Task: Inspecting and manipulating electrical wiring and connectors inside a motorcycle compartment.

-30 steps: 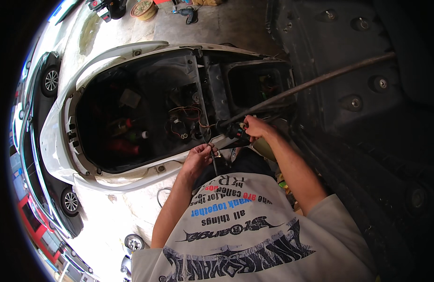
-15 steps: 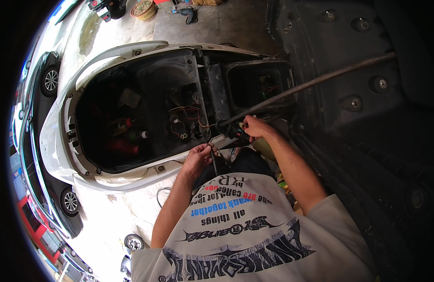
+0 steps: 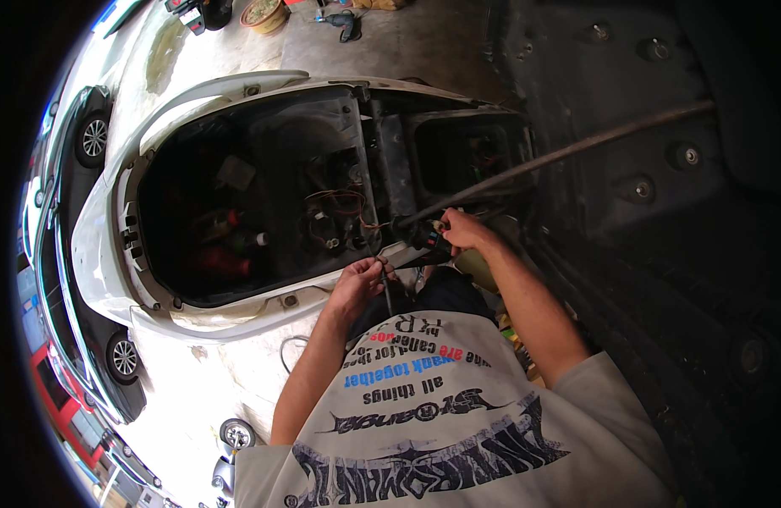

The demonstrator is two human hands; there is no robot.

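The white scooter body [image 3: 103,279] lies across my front with its dark storage well [image 3: 272,135] uncovered. At its near edge my left hand [image 3: 357,286] is closed, thumb and fingers pinching a thin black cable [image 3: 388,298] that hangs toward my lap. Farther right, the fingers of my right hand [image 3: 467,232] are closed at a small pale connector [image 3: 441,226]. A black electrical part [image 3: 427,238] sits beside those fingertips, partly hidden. Loose thin wires [image 3: 344,196] with connectors run inside the well, close to my left hand.
A dark rod [image 3: 568,151] slants from the scooter to the raised black panel [image 3: 610,93] on the right. Bottles [image 3: 230,254] lie inside the well. On the far floor are a power drill [image 3: 341,24] and a round basin [image 3: 264,14]. A car [image 3: 93,237] stands left.
The view has shifted very slightly. Both hands keep the same places and grips.
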